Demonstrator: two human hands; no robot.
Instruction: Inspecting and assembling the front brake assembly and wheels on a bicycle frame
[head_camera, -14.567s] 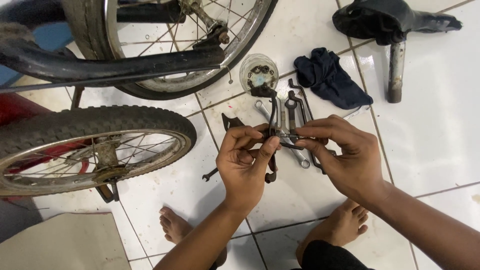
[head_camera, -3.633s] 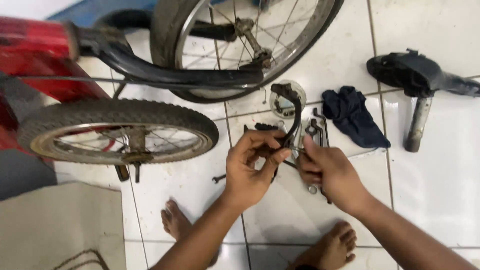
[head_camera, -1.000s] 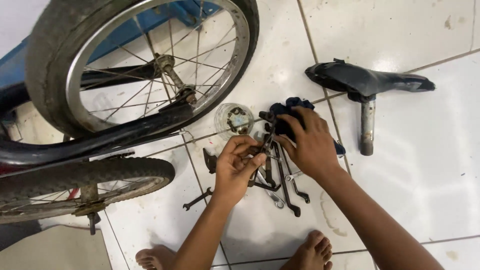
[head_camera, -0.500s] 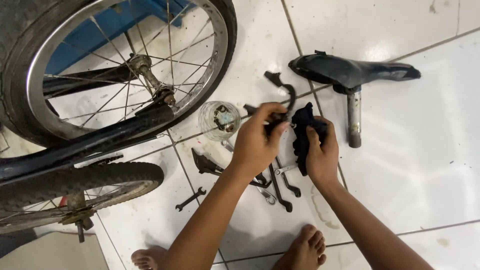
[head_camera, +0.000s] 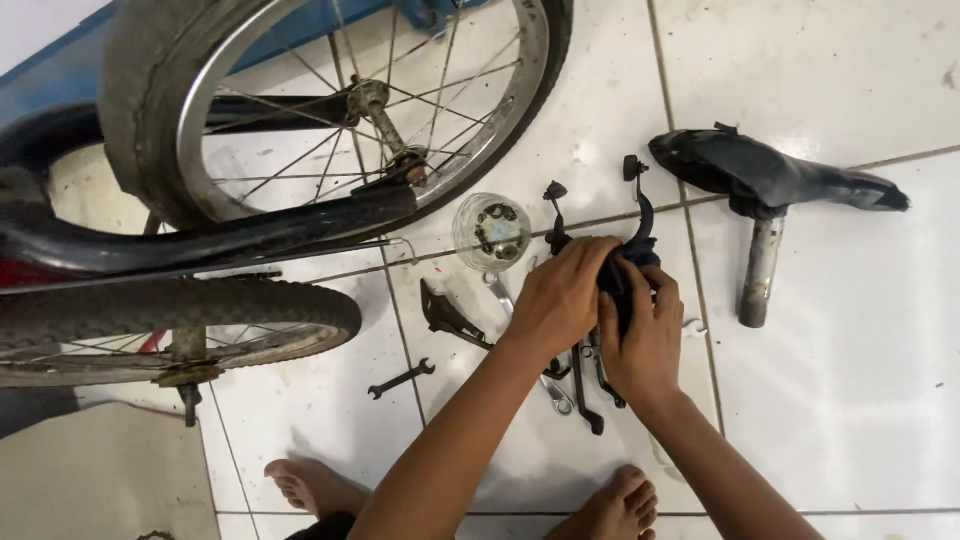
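White floor tiles (head_camera: 860, 400): both hands' fingers now clamp the dark cloth (head_camera: 618, 285) around the brake part (head_camera: 640, 215).

Dark navy cloth (head_camera: 622, 283), crumpled, bunched between both hands, pressed around the lower part of a black metal brake arm (head_camera: 641, 212). Brake arm: curved, thin, dark, stands roughly upright out of the cloth, its top end carrying a small block-shaped fitting; lower end hidden in the cloth. Left hand (head_camera: 558, 300) curled over the cloth's left side, fingers wrapped on it. Right hand (head_camera: 645, 340) grips the cloth from the right and below, fingertips on the fabric. All held just above the white tiled floor (head_camera: 860, 330), near its middle, over a tile joint.
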